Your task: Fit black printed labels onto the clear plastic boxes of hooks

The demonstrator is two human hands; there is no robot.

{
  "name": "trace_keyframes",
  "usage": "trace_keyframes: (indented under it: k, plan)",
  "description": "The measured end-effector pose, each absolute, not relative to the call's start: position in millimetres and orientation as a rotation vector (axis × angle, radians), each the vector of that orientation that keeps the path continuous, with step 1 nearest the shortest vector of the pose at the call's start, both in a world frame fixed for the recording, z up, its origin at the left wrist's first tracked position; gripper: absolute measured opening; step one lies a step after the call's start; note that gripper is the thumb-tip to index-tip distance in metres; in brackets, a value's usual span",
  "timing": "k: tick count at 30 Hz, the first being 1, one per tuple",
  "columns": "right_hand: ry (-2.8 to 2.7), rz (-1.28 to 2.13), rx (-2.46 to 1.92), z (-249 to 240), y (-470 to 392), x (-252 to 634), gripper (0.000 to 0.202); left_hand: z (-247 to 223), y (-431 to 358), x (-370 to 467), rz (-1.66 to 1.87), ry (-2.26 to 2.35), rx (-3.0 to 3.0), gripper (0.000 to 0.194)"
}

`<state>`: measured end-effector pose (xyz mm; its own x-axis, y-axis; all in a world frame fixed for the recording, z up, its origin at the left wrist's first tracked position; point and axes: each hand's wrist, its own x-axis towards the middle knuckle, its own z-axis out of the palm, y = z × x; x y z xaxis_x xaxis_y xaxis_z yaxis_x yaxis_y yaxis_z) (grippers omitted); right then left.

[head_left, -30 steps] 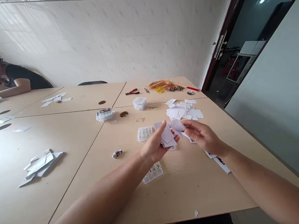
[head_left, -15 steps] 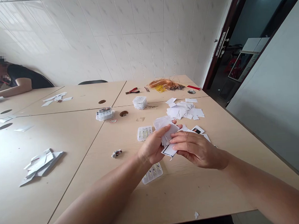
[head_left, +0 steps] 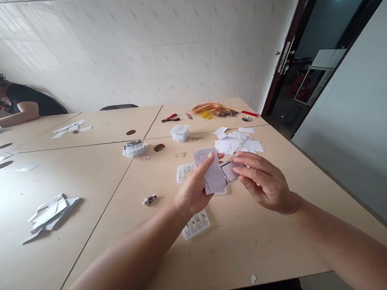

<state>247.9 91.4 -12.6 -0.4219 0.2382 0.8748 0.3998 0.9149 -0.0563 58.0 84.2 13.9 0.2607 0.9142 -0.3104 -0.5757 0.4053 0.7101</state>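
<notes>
My left hand (head_left: 195, 185) is closed on a stack of white paper cards (head_left: 215, 172), thumb lying across the top one. Between the fingers and thumb of my right hand (head_left: 265, 182) is a single card (head_left: 229, 170) with a dark line along its edge, held just right of the stack. Beneath my hands lie clear plastic boxes; one compartment box (head_left: 197, 224) with small yellowish and dark pieces sits below my left wrist, and another box (head_left: 183, 173) shows behind my left hand. A heap of white cards (head_left: 238, 141) lies beyond my hands.
Stacked clear boxes (head_left: 180, 133) and another box pile (head_left: 133, 148) stand farther back. Red-handled pliers (head_left: 170, 118) and a bundle of copper-coloured wire (head_left: 211, 109) lie at the far side. Paper scraps (head_left: 52, 216) are at left. A person (head_left: 21, 99) sits at far left.
My right hand has moved a little right and up, drawing the dark-edged card away from the stack. The stack in my left hand is now fanned and more visible.
</notes>
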Motion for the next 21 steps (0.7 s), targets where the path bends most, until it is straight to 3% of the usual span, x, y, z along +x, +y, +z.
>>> trace_keyframes:
  k: [6,21]
  plan:
    - [-2.005,-0.108,-0.534,-16,91,244,0.028,10,77,60,1.132,0.775,0.675,0.045]
    - [-1.818,0.784,-0.984,-3,91,246,0.018,2,77,63,1.100,0.947,0.962,0.016]
